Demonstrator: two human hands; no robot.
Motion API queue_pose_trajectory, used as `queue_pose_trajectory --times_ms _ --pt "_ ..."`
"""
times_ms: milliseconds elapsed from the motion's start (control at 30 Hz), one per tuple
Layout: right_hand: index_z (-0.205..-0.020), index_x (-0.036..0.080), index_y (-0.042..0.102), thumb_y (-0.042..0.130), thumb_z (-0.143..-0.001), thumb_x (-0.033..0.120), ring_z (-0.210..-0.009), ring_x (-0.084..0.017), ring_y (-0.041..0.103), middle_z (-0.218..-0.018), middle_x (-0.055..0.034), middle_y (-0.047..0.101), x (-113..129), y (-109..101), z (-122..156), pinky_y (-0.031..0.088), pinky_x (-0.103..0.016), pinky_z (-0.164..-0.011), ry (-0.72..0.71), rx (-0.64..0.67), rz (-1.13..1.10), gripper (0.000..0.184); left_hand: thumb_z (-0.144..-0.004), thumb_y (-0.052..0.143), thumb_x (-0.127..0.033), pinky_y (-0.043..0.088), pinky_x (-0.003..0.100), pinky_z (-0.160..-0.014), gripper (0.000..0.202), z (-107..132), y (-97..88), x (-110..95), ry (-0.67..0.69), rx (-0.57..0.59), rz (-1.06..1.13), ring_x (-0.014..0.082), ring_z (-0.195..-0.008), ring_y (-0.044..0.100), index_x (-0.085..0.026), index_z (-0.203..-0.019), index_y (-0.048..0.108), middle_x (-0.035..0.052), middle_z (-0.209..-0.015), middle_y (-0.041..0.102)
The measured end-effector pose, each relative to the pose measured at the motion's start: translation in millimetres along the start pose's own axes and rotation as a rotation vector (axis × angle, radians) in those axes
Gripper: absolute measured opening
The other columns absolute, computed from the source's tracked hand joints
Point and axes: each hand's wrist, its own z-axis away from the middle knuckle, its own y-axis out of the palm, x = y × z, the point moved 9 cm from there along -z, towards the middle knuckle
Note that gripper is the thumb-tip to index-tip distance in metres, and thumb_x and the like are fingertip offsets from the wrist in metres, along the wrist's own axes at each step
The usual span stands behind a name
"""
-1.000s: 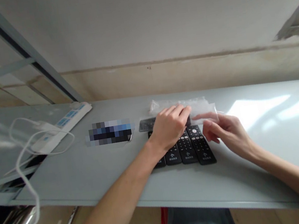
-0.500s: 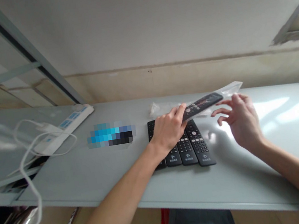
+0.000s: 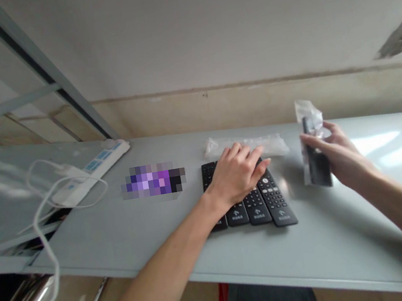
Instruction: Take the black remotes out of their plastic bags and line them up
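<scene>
In my right hand (image 3: 345,155) is a black remote control (image 3: 319,170) inside a clear plastic bag (image 3: 304,107), held nearly upright above the right part of the table. My thumb lies across the front of the bag. My left hand (image 3: 236,174) is open, palm down with fingers a little apart, over a row of several black remote controls (image 3: 279,204) lying side by side. It hides their upper parts; I cannot tell whether it rests on them. Behind the row lies some clear plastic wrapping (image 3: 271,144).
A white power strip (image 3: 92,175) with a white cable (image 3: 42,231) lies at the left, by a metal frame post (image 3: 57,87). A pixelated object (image 3: 154,179) sits on the grey table (image 3: 153,234) left of the remotes. The wall (image 3: 179,110) borders the back.
The remote control in its bag has passed from my left hand to my right and swung from slanted to upright. My left hand has let go and lowered over the row.
</scene>
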Motion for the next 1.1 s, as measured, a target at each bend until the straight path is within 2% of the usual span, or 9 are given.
queue_pose_trajectory --times_ms 100,167,300,400,567,667,767,933,1100 --pt "-0.153 0.024 0.047 0.095 -0.065 0.034 -0.055 -0.023 0.061 -0.075 0.0016 0.07 -0.6 -5.5 -10.9 0.048 -0.034 -0.05 -0.151 0.052 0.315 0.101 -0.116 0.035 -0.038 0.049 0.042 -0.094 0.044 -1.7 1.5 4.9 0.001 0.004 -0.046 0.0269 -0.107 0.06 -0.016 -0.117 0.072 0.0103 -0.107 0.074" --pt "-0.165 0.023 0.037 0.089 -0.068 0.028 -0.057 -0.026 0.062 -0.077 -0.001 0.07 1.2 -8.6 -13.3 0.052 -0.041 -0.058 -0.262 0.052 0.583 0.11 -0.114 0.038 -0.031 0.049 0.042 -0.093 0.039 -2.6 1.9 8.2 0.0 -0.002 -0.078 0.0264 -0.105 0.059 -0.016 -0.106 0.073 0.0099 -0.103 0.074" --pt "-0.17 0.026 0.034 0.08 -0.073 0.026 -0.09 -0.038 0.071 -0.111 -0.0159 0.071 1.6 -13.5 -15.4 0.057 -0.057 -0.084 -0.364 0.059 1.022 0.108 -0.11 0.046 -0.023 0.049 0.041 -0.091 0.032 -2.3 0.5 16.1 -0.025 -0.044 -0.115 0.0261 -0.102 0.058 -0.016 -0.094 0.072 0.0098 -0.099 0.073" --pt "-0.172 0.026 0.031 0.075 -0.077 0.025 -0.111 -0.044 0.069 -0.131 -0.0211 0.065 0.6 -10.6 -13.0 0.058 -0.061 -0.091 -0.402 0.101 1.176 0.104 -0.109 0.049 -0.022 0.049 0.041 -0.09 0.03 -1.3 1.2 19.1 -0.039 -0.064 -0.128 0.0262 -0.102 0.057 -0.016 -0.091 0.072 0.0099 -0.098 0.072" --pt "-0.168 0.024 0.039 0.063 -0.099 0.037 -0.146 -0.052 0.048 -0.162 -0.0255 0.048 19.3 26.7 20.6 0.047 -0.074 -0.11 -0.649 0.12 1.145 0.074 -0.109 0.049 -0.022 0.049 0.04 -0.089 0.03 -1.5 3.3 17.8 -0.041 -0.054 -0.132 0.0263 -0.103 0.057 -0.016 -0.09 0.072 0.0096 -0.099 0.072" --pt "-0.167 0.031 0.042 0.047 -0.11 0.041 -0.158 -0.042 0.04 -0.172 -0.0151 0.041 23.8 65.9 50.0 0.04 -0.069 -0.123 -0.762 0.281 1.034 0.058 -0.108 0.05 -0.021 0.049 0.041 -0.09 0.028 -2.2 3.1 17.2 -0.039 -0.05 -0.133 0.0266 -0.104 0.057 -0.016 -0.092 0.073 0.0101 -0.099 0.072" --pt "-0.167 0.034 0.042 0.042 -0.112 0.044 -0.164 -0.034 0.029 -0.178 -0.0078 0.032 13.9 91.6 66.2 0.035 -0.064 -0.129 -0.761 0.438 0.972 0.056 -0.108 0.05 -0.021 0.05 0.041 -0.091 0.028 -2.3 3.9 17.0 -0.036 -0.04 -0.133 0.027 -0.105 0.058 -0.015 -0.093 0.073 0.0102 -0.099 0.072" --pt "-0.161 0.029 0.053 0.039 -0.112 0.054 -0.161 -0.032 0.036 -0.17 -0.0088 0.047 -13.4 91.7 59.8 0.03 -0.062 -0.132 -0.652 0.536 0.932 0.057 -0.11 0.048 -0.023 0.05 0.041 -0.092 0.03 -1.8 4.8 17.0 -0.035 -0.036 -0.134 0.0266 -0.106 0.058 -0.015 -0.095 0.073 0.01 -0.101 0.072" --pt "-0.159 0.022 0.056 0.04 -0.111 0.053 -0.158 -0.031 0.043 -0.166 -0.0123 0.051 -15.6 82.3 54.1 0.032 -0.06 -0.132 -0.625 0.518 0.888 0.059 -0.11 0.048 -0.022 0.051 0.041 -0.093 0.03 -1.9 7.1 17.3 -0.038 -0.01 -0.129 0.0263 -0.106 0.059 -0.014 -0.096 0.074 0.01 -0.101 0.072"
